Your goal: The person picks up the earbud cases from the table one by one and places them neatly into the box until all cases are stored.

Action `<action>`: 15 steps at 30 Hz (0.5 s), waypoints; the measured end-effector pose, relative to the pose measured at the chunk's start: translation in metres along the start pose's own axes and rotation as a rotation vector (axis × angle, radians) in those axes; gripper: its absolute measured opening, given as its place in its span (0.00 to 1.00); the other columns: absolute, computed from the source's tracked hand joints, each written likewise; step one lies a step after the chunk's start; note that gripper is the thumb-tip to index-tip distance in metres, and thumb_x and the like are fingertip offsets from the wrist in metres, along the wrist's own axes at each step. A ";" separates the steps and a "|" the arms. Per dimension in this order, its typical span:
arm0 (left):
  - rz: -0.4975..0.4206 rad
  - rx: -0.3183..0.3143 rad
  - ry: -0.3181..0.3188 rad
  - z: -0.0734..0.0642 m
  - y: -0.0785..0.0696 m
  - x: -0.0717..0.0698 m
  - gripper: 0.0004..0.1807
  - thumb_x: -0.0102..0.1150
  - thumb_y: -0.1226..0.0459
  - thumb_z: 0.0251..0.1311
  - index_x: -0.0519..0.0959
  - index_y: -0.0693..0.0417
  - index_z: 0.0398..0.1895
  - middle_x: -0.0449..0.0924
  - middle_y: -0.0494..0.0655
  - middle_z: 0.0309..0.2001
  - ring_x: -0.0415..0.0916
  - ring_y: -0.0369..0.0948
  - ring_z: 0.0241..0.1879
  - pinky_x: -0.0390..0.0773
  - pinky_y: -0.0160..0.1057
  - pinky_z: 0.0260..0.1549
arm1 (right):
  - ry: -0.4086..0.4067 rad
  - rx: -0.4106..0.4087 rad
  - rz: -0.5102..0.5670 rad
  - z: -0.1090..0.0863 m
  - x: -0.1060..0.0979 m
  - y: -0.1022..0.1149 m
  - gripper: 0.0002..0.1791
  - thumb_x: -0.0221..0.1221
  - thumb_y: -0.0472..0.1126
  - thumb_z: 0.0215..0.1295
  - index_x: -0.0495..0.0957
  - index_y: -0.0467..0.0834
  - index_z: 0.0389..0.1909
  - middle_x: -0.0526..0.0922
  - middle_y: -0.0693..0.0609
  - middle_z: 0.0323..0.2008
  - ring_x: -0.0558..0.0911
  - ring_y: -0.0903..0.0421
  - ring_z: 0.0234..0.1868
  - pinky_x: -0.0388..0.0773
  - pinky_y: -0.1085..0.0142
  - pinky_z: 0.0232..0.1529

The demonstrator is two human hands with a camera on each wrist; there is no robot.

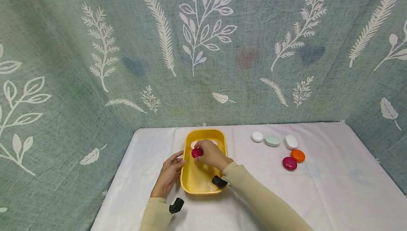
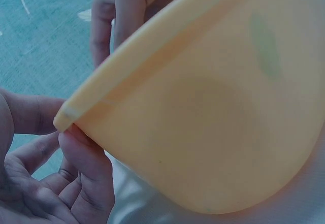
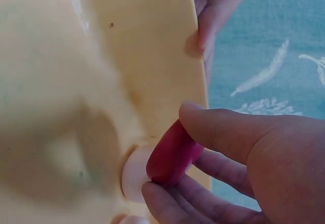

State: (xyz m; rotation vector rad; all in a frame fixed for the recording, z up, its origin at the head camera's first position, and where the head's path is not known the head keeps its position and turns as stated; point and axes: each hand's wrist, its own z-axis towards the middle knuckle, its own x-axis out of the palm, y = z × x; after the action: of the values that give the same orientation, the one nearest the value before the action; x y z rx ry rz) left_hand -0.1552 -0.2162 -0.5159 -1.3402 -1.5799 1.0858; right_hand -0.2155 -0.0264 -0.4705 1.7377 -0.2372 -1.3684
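Note:
Inside the yellow plastic tub (image 1: 198,183), my right hand (image 1: 212,154) pinches a magenta oval bar of soap (image 1: 197,153) between thumb and fingers. Seen from the right wrist, the soap (image 3: 172,155) is tilted on edge, close beside a pale pink bar (image 3: 133,176) that lies in the tub. Part of another pale piece (image 3: 133,219) shows at the lower border of that view. My left hand (image 1: 170,175) holds the tub's left rim, its thumb over the inner side and its fingers outside. The right hand partly hides the tub's far end.
To the right on the white-covered table (image 1: 248,188) lie a round white soap (image 1: 257,137), a pale green bar (image 1: 272,140), a white oval bar (image 1: 290,142), an orange soap (image 1: 298,155) and another magenta soap (image 1: 289,163). A patterned green curtain (image 1: 203,93) hangs behind the table.

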 end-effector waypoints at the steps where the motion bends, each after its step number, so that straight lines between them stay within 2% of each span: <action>1: 0.001 -0.001 0.000 0.000 0.000 0.000 0.25 0.54 0.71 0.76 0.72 0.57 0.74 0.78 0.52 0.47 0.79 0.40 0.36 0.81 0.35 0.29 | 0.000 -0.002 0.000 0.001 0.001 -0.001 0.21 0.75 0.33 0.61 0.84 0.34 0.55 0.86 0.40 0.48 0.83 0.46 0.49 0.82 0.53 0.56; 15: -0.007 0.021 0.016 -0.003 -0.001 -0.001 0.26 0.55 0.69 0.77 0.70 0.60 0.76 0.78 0.51 0.47 0.79 0.40 0.38 0.81 0.35 0.31 | -0.007 0.010 0.033 0.007 0.007 -0.006 0.20 0.75 0.36 0.62 0.84 0.34 0.53 0.87 0.42 0.45 0.83 0.51 0.43 0.84 0.58 0.50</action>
State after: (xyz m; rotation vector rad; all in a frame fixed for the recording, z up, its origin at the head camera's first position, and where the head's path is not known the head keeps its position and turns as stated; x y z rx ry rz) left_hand -0.1521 -0.2166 -0.5142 -1.3259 -1.5558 1.0820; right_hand -0.2206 -0.0311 -0.4795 1.7296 -0.2760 -1.3519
